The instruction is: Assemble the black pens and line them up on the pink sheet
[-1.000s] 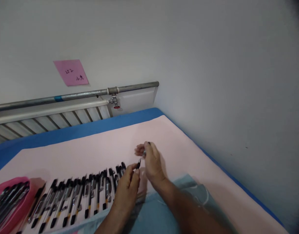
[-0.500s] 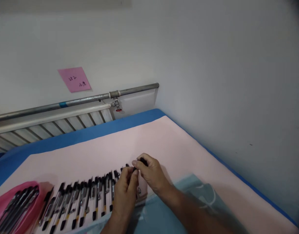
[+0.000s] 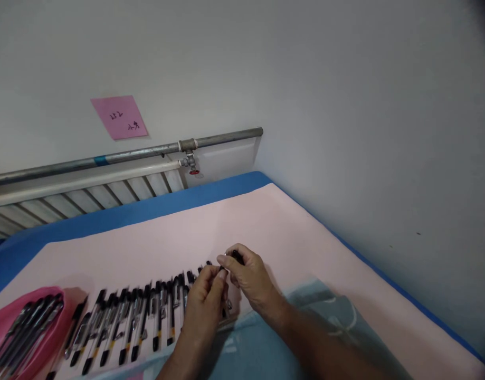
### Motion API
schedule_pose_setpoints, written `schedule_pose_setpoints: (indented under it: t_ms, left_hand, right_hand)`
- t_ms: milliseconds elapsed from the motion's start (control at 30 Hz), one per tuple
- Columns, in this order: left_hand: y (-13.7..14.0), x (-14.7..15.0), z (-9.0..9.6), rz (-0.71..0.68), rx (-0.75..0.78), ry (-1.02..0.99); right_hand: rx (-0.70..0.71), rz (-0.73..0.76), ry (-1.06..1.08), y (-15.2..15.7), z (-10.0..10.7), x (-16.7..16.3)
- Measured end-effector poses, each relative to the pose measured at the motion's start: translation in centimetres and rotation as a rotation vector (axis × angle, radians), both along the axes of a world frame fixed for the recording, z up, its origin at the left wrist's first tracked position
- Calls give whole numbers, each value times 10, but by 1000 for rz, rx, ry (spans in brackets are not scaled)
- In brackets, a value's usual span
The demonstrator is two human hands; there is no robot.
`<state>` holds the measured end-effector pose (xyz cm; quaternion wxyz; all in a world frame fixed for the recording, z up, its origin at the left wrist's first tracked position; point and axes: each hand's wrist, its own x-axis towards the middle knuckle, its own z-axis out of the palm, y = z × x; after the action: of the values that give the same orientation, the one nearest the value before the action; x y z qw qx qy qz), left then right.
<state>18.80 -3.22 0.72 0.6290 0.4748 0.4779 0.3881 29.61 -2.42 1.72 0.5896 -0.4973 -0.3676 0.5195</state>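
Observation:
Above the near part of the pink sheet (image 3: pixel 174 232), my two hands meet fingertip to fingertip. My left hand (image 3: pixel 205 301) is closed in a pinch round a slim pen, mostly hidden by the fingers. Curled close beside it, my right hand (image 3: pixel 250 277) grips a black pen cap (image 3: pixel 238 257) whose dark end shows between thumb and forefinger. Whether cap and pen touch is hard to tell. To the left, a slanting row of pens (image 3: pixel 125 322) with black caps, clear barrels and yellowish bands lies on the sheet, partly behind my left hand.
At the lower left a pink container (image 3: pixel 64 327) holds several dark pens (image 3: pixel 32 324). Light-blue cloth (image 3: pixel 262 348) lies under my forearms. A radiator (image 3: pixel 84 200), a metal pipe (image 3: pixel 143 153) and a wall line the far side; another wall stands right.
The view has tilted slightly down, so the background sits higher. My right hand has shifted a little to the right, and both hands keep their pinching grips.

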Motion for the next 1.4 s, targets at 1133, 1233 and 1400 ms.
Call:
schedule_pose_setpoints:
  t_ms: [1133,1233,1400]
  left_hand:
    - [1,1,3,-55,-133,-115]
    - [1,1,2,-49,-124,-113]
    - [1,2,4,-37,-131,-103]
  right_hand:
    - [-7,80,101,0,-2,2]
    - [-31,127,123,0,-2,4]
    - [-23,52,94,1,-1,4]
